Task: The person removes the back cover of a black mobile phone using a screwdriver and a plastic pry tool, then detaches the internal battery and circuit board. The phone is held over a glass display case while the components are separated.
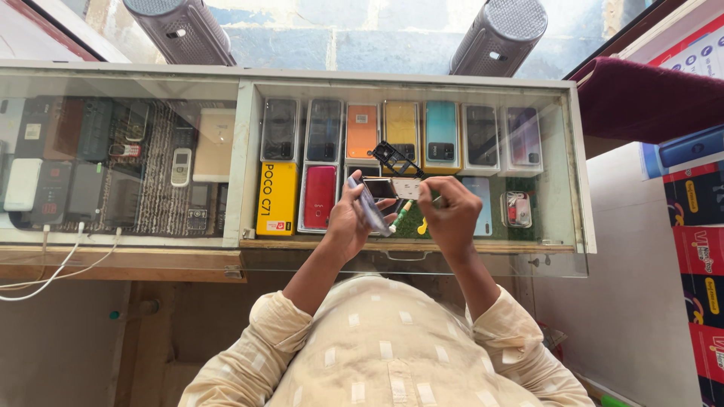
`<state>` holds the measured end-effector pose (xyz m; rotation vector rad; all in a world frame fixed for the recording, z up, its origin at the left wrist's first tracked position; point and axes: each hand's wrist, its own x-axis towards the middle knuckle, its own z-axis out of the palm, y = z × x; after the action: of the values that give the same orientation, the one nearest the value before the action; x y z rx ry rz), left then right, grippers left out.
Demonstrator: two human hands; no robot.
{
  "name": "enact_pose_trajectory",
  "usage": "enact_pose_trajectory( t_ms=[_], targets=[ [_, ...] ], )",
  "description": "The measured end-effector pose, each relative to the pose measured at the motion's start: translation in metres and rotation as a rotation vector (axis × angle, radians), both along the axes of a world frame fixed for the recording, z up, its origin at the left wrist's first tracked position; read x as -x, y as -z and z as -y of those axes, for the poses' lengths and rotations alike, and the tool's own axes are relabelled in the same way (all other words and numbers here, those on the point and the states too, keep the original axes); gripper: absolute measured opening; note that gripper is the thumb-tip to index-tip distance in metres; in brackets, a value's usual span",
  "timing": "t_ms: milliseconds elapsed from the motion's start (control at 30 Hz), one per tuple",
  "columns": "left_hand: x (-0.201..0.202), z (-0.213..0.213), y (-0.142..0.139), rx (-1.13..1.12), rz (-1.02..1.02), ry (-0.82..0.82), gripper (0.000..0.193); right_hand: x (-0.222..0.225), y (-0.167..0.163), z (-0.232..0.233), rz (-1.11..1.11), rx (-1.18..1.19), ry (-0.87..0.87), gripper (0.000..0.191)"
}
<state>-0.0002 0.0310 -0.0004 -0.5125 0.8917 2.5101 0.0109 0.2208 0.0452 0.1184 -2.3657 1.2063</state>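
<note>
Both my hands are raised over a glass display counter (pixel 407 260). My left hand (pixel 348 222) grips a small phone part with a dark screen (pixel 379 188) and a clear plastic strip (pixel 369 207) that hangs down across the palm. My right hand (pixel 450 215) pinches the white edge of the same part (pixel 406 188) between thumb and fingers. A black plastic frame (pixel 396 158) sticks up from between the two hands. A green-and-white tool (pixel 400 216) lies on the glass just below the hands.
Under the glass lie rows of phones and cases: a yellow box (pixel 277 198), a red phone (pixel 319 197), orange (pixel 362 132), yellow and teal backs. Older keypad phones (pixel 179 166) fill the left section. White cables (pixel 60 264) hang at left. Two grey speakers (pixel 498 34) stand behind.
</note>
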Motion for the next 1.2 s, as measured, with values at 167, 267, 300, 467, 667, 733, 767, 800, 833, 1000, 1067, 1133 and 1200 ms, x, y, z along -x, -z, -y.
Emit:
enact_pose_trajectory(
  t_ms=[167, 267, 300, 467, 667, 733, 767, 800, 833, 1000, 1067, 1133, 1200],
  targets=[
    [0.006, 0.019, 0.014, -0.072, -0.019, -0.041, 0.039, 0.018, 0.025, -0.013, 0.251, 0.598, 0.0, 0.015],
    [0.016, 0.03, 0.022, 0.138, 0.011, -0.146, 0.038, 0.02, 0.039, -0.02, 0.46, 0.895, -0.029, 0.016],
    [0.018, 0.034, 0.022, 0.319, -0.026, -0.115, 0.037, 0.018, 0.043, -0.02, 0.509, 0.997, -0.055, 0.016],
    [0.025, 0.048, 0.019, 1.157, -0.191, -0.032, 0.041, 0.008, 0.053, -0.014, 0.654, 1.266, -0.097, 0.018],
    [0.027, 0.044, 0.02, 1.708, -0.468, -0.111, 0.048, -0.004, 0.06, -0.01, 0.692, 1.4, -0.113, 0.018],
    [0.028, 0.045, 0.025, 1.75, -0.52, -0.116, 0.052, -0.006, 0.063, -0.01, 0.68, 1.403, -0.132, 0.016],
    [0.028, 0.044, 0.027, 1.768, -0.548, -0.116, 0.054, -0.006, 0.064, -0.01, 0.675, 1.406, -0.14, 0.015],
    [0.027, 0.044, 0.028, 1.743, -0.58, -0.135, 0.05, -0.007, 0.065, -0.01, 0.672, 1.41, -0.148, 0.014],
    [0.025, 0.044, 0.03, 1.718, -0.612, -0.155, 0.047, -0.007, 0.067, -0.011, 0.667, 1.415, -0.158, 0.014],
    [0.017, 0.023, 0.032, 0.326, -0.588, -0.05, 0.057, -0.012, 0.073, -0.01, 0.723, 1.507, -0.198, 0.016],
    [0.013, 0.008, 0.029, -0.053, -0.587, -0.006, 0.064, -0.013, 0.075, -0.008, 0.759, 1.56, -0.226, 0.017],
    [0.012, -0.003, 0.024, -0.14, -0.579, -0.003, 0.064, -0.018, 0.075, -0.006, 0.776, 1.638, -0.29, 0.022],
    [0.013, -0.007, 0.02, -0.195, -0.565, -0.003, 0.063, -0.021, 0.073, -0.005, 0.786, 1.675, -0.329, 0.019]
  ],
)
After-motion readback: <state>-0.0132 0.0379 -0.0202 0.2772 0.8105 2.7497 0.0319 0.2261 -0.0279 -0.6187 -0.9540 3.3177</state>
